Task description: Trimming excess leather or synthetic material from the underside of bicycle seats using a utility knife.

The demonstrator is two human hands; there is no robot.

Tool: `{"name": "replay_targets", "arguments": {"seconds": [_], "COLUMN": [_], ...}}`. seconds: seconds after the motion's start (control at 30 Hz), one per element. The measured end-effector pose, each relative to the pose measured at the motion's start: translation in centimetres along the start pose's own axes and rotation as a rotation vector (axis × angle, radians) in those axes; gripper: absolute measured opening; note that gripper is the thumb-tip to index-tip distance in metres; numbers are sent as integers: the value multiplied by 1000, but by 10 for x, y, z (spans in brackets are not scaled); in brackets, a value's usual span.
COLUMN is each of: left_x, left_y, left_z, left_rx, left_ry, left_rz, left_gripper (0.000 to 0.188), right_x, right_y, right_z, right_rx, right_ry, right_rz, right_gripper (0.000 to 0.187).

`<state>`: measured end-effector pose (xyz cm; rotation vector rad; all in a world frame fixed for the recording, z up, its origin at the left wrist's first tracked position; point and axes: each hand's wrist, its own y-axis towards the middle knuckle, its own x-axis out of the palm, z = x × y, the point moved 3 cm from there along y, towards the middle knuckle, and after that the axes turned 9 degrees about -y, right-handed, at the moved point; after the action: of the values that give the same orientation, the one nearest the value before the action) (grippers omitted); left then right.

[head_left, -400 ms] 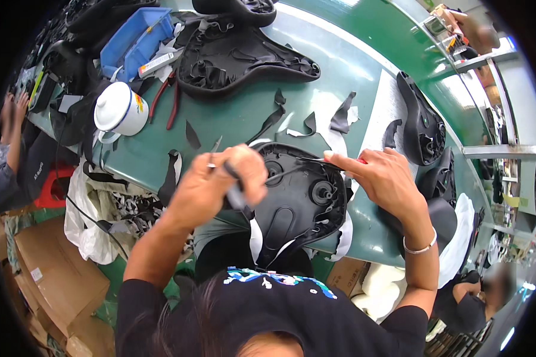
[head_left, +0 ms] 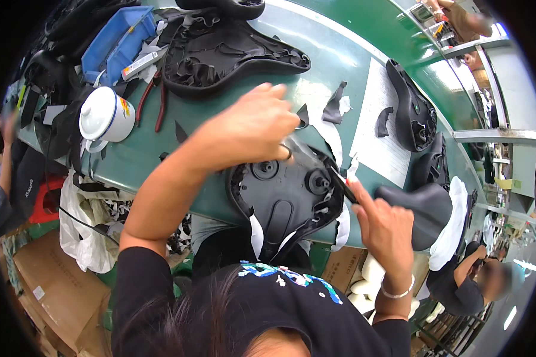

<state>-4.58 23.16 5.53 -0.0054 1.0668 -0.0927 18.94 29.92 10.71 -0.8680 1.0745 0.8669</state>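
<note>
A black saddle point(head_left: 280, 196) lies underside up at the table's near edge, its narrow end toward me. Loose cover edges and white-backed flaps hang along its rim. Over its far edge, my left hand point(head_left: 256, 125) is closed on a blurred strip of dark cover material point(head_left: 305, 153), stretched toward the saddle's far right rim. My right hand point(head_left: 382, 217), at the saddle's right side, grips a slim dark tool point(head_left: 343, 184) with a narrow tip at the rim. A bit of red shows by its fingers; the tool's exact kind is unclear.
Behind lie a larger upturned saddle point(head_left: 232, 56), red-handled pliers point(head_left: 161, 107), a white enamel mug point(head_left: 106, 116) and a blue bin point(head_left: 116, 44). More saddles point(head_left: 411, 107) stand right. Cover scraps point(head_left: 335, 102) litter the table. Another person's arm point(head_left: 7, 137) shows far left.
My left hand has swung away and to the right over the saddle's far edge, pulling the strip. My right hand has come nearer, its tool now angled down the right rim. The view has shifted slightly.
</note>
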Motion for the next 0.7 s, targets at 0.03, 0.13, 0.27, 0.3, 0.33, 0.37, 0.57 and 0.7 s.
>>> {"name": "replay_targets", "arguments": {"seconds": [0.03, 0.13, 0.27, 0.3, 0.33, 0.37, 0.57, 0.7], "left_x": [5, 23, 29, 16, 11, -1, -81, -114], "left_y": [10, 11, 21, 14, 12, 10, 10, -52], "left_z": [7, -3, -3, -9, -14, -11, 1, 1], "left_rx": [-5, 363, 127, -26, 27, 17, 202, 636], "left_ry": [-1, -709, -1597, -1658, -1911, -1809, -1935, -1602], "left_rz": [51, 245, 294, 452, 503, 620, 1227, 1387], "left_gripper": [29, 25, 26, 24, 26, 27, 37, 26], "right_x": [-2, -6, 4, 2, 7, 9, 34, 51], "right_y": [8, 40, 43, 35, 23, 12, -54, -86], "right_z": [6, 16, 22, 13, 9, 3, -26, -64], "right_rx": [-32, -166, -241, -200, -206, -186, 197, 679], "right_ry": [3, 160, 165, 174, 140, 73, 361, 1135], "right_rz": [-15, -33, 32, -70, -53, -18, 8, -206], "right_gripper": [47, 44, 44, 50, 52, 53, 50, 49]}}
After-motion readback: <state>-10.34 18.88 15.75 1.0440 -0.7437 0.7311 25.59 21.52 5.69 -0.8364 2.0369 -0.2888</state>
